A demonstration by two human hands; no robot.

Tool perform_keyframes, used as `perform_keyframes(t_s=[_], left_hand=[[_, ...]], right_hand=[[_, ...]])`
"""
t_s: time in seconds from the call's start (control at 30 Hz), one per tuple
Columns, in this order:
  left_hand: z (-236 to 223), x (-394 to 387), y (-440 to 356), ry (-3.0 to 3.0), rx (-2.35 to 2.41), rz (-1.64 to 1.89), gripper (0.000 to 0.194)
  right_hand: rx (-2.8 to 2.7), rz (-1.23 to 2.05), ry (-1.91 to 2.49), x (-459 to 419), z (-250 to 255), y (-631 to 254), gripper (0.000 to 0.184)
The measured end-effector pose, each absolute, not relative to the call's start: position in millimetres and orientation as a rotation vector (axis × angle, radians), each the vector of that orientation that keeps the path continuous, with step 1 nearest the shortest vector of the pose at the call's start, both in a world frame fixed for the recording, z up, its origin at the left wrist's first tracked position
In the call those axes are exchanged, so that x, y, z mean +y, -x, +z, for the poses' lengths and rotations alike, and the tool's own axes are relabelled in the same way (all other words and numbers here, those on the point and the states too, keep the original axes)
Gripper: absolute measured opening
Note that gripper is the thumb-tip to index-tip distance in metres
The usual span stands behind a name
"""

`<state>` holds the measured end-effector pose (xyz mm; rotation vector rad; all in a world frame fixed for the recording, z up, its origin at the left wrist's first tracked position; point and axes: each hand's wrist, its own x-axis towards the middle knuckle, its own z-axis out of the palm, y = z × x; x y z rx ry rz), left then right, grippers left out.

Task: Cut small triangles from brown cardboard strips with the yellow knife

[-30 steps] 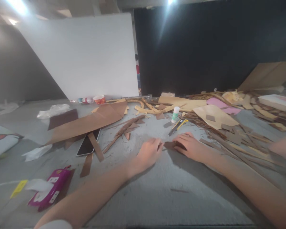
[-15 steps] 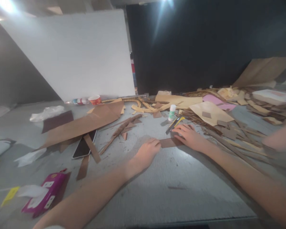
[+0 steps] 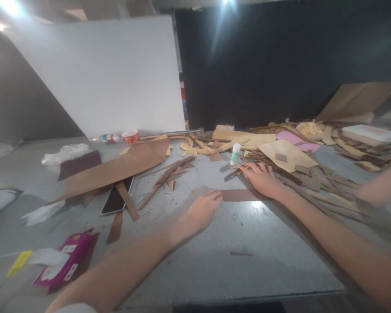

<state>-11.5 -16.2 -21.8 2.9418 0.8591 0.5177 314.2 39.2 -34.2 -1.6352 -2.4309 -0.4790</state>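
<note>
My left hand (image 3: 204,208) rests on the grey table (image 3: 215,252), fingers curled, pressing the left end of a flat brown cardboard strip (image 3: 239,195). Beyond the strip's far end, my right hand (image 3: 262,178) reaches out, its fingers closing over a yellow and black utility knife (image 3: 233,173). A small white glue stick with a green cap (image 3: 235,154) stands upright just behind the knife.
Brown cardboard sheets (image 3: 117,167), strips and scraps litter the table's back and right. A phone (image 3: 115,199) lies under one strip at left. A magenta packet (image 3: 65,265) sits near the front left. Another person's arm (image 3: 381,189) enters at right. A white board (image 3: 101,74) leans behind.
My right hand has left the cardboard strip and moved forward onto the utility knife. The strip now lies uncovered, still held at its left end by my left hand.
</note>
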Motion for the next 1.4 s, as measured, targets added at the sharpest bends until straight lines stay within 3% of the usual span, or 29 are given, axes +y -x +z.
perform_keyframes(t_s=[0.27, 0.4, 0.63, 0.77, 0.9, 1.1, 1.4], left_hand=[[-24.3, -16.9, 9.0, -2.896, 0.961, 0.525, 0.044], [-24.4, -17.2, 8.1, -2.91, 0.93, 0.534, 0.036], [-17.9, -17.8, 8.3, -2.891, 1.138, 0.45, 0.032], [-12.9, -12.8, 10.9, -2.807, 1.282, 0.408, 0.033], [-16.7, -8.3, 13.2, -2.802, 1.274, 0.449, 0.038], [-23.0, -5.7, 14.3, -2.743, 1.3, 0.546, 0.047], [-12.5, 8.5, 23.8, -2.794, 1.142, 0.535, 0.042]], right_hand=[[-2.35, -0.351, 1.657, 44.0, -28.8, -312.1, 0.029], [-2.344, -0.342, 1.679, 42.5, -32.3, -317.0, 0.025], [-2.262, -0.447, 1.62, 28.3, -20.9, -305.9, 0.032], [-2.219, -0.291, 1.702, 9.2, -6.4, -287.2, 0.036], [-2.227, -0.138, 1.862, -17.5, 1.7, -260.2, 0.039], [-2.434, -0.08, 1.687, -52.9, 3.2, -228.2, 0.052], [-2.566, -0.049, 1.679, -60.9, 5.1, -221.6, 0.061]])
